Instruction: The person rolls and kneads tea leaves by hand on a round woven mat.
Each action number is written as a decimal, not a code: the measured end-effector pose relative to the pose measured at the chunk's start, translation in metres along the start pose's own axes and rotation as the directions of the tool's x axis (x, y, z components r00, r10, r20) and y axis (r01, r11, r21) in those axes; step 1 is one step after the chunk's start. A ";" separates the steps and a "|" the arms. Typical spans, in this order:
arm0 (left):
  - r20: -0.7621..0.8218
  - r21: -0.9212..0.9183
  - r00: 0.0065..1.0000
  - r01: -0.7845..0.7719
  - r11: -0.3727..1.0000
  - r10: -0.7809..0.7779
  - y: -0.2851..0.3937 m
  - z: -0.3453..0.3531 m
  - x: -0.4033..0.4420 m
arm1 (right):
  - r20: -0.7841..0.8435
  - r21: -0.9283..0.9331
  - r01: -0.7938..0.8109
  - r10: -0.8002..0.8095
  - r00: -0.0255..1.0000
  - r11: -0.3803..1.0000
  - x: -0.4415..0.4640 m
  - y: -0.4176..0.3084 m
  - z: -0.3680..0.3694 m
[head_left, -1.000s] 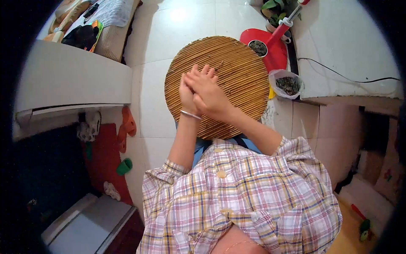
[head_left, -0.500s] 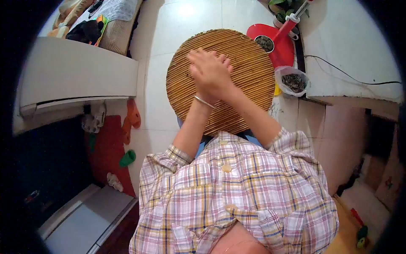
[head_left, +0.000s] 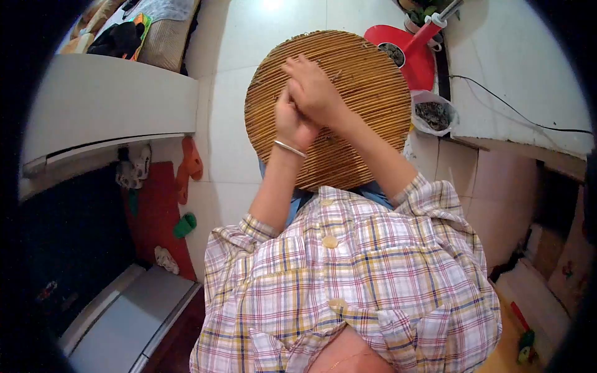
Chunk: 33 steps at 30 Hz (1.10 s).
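My left hand, with a silver bangle at its wrist, is over a round ribbed, woven-looking stool top. Lying across it is my right hand, its fingers stretched out toward the far left of the top. The two hands touch, palm area against palm area. Most of the left fingers are hidden under the right hand. No object shows between the hands. Small dark bits lie on the ribbed top near the right hand.
A clear bag of dark dried material and a red dustpan-like piece with a white-rimmed cup stand beyond right. Cabinets flank both sides. Orange slippers and a green cup-like item lie left.
The hands have rubbed across each other: the right hand has shifted over the left, which has turned so that its palm side shows more. The view has moved slightly, too.
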<state>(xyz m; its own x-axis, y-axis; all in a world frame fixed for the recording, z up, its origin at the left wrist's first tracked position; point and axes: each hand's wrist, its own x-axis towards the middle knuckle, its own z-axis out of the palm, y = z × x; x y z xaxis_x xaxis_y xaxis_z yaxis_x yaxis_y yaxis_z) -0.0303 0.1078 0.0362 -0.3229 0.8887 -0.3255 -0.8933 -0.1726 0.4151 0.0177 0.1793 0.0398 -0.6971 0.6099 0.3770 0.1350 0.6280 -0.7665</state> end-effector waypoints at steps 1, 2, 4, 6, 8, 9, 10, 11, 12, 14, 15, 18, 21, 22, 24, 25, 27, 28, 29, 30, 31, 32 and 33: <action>0.019 0.006 0.998 -0.064 0.998 0.064 0.009 -0.004 0.002 | -0.012 -0.018 0.082 -0.082 0.997 0.996 -0.019 -0.016 -0.001; 0.043 0.007 0.990 -0.132 0.991 0.131 0.013 -0.006 0.004 | -0.021 -0.041 0.169 -0.170 0.985 0.985 -0.027 -0.024 -0.002; 0.095 -0.119 0.988 -0.112 0.986 0.124 0.002 -0.013 0.006 | 0.044 -0.062 0.120 -0.117 0.992 0.991 -0.016 -0.028 -0.003; 0.145 -0.210 0.985 -0.063 0.976 0.095 -0.019 -0.016 0.001 | 0.159 -0.090 -0.006 0.020 0.987 0.996 -0.015 -0.035 -0.001; -0.018 -0.175 1.000 -0.014 0.984 0.012 -0.006 0.008 -0.009 | 0.129 0.053 -0.042 0.035 0.991 0.998 0.007 0.001 0.000; -0.016 -0.177 1.000 0.022 0.984 -0.025 -0.003 -0.002 -0.005 | 0.007 -0.118 0.128 -0.128 0.992 0.985 0.004 0.024 0.008; -0.017 -0.182 0.998 0.056 0.982 -0.060 0.003 -0.005 -0.004 | -0.079 -0.301 0.270 -0.306 0.949 0.915 0.004 0.027 0.010; -0.089 -0.149 0.996 -0.006 0.989 -0.008 0.008 -0.009 -0.004 | -0.033 -0.273 0.313 -0.333 0.942 0.910 -0.012 0.022 0.017; -0.015 -0.071 0.999 -0.030 0.997 0.029 0.017 -0.021 0.004 | 0.074 -0.186 0.200 -0.189 0.979 0.962 -0.020 -0.011 0.008; -0.027 -0.207 0.997 -0.078 0.975 0.074 0.019 -0.016 0.000 | 0.045 -0.172 0.174 -0.169 0.985 0.970 -0.006 -0.020 0.007; -0.039 -0.210 0.997 -0.072 0.975 0.065 0.011 -0.011 -0.003 | 0.010 -0.147 0.143 -0.143 0.990 0.979 -0.004 -0.023 0.011; 0.085 -0.155 0.994 -0.047 0.987 0.061 -0.003 0.005 -0.008 | -0.063 -0.077 0.083 -0.088 0.994 0.994 0.004 -0.016 0.019; -0.108 -0.004 0.994 -0.014 1.000 0.013 0.011 0.010 -0.008 | 0.015 -0.138 0.264 -0.264 0.964 0.955 0.003 0.008 0.004; -0.102 -0.004 0.995 -0.018 1.000 0.017 0.015 0.000 -0.006 | 0.015 -0.141 0.270 -0.271 0.962 0.952 -0.010 -0.007 0.004; 0.281 -0.491 0.959 0.119 0.863 0.028 0.007 -0.039 0.006 | -0.031 -0.470 0.237 -0.285 0.958 0.850 -0.035 -0.036 0.013; 0.193 -0.318 0.965 -0.110 0.942 0.177 -0.008 -0.041 0.009 | -0.034 -0.100 0.307 -0.312 0.949 0.946 -0.040 -0.038 0.020; 0.201 -0.150 0.973 -0.088 0.985 0.117 -0.025 -0.036 0.002 | 0.037 -0.163 0.226 -0.223 0.974 0.960 -0.028 -0.020 0.019; 0.203 0.024 0.977 -0.074 0.997 0.067 -0.023 -0.022 -0.006 | 0.103 -0.226 0.160 -0.139 0.985 0.961 -0.014 -0.009 0.021; -0.011 -0.149 0.998 0.055 0.987 -0.058 -0.006 0.018 -0.027 | 0.127 -0.256 0.130 -0.100 0.987 0.958 -0.010 -0.007 0.022; -0.009 -0.141 0.999 0.052 0.989 -0.053 -0.002 0.016 -0.026 | 0.150 -0.287 0.102 -0.060 0.987 0.952 -0.006 -0.005 0.024; 0.012 -0.078 1.000 0.027 0.997 -0.026 0.003 0.010 -0.021 | 0.021 -0.260 0.171 -0.172 0.985 0.950 -0.010 -0.003 0.023; 0.036 -0.016 0.999 0.004 1.000 -0.003 0.008 0.002 -0.012 | -0.111 -0.245 0.241 -0.274 0.955 0.939 -0.013 0.002 0.020; 0.040 -0.182 0.999 -0.025 0.983 0.033 0.011 -0.015 -0.002 | 0.025 -0.156 0.162 -0.160 0.987 0.974 -0.025 -0.024 0.002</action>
<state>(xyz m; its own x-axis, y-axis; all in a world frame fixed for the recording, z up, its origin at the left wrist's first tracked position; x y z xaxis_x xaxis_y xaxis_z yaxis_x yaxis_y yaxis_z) -0.0442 0.0977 0.0286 -0.3392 0.8987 -0.2779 -0.9269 -0.2689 0.2617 0.0306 0.1486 0.0476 -0.7272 0.4890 0.4817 0.1285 0.7863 -0.6043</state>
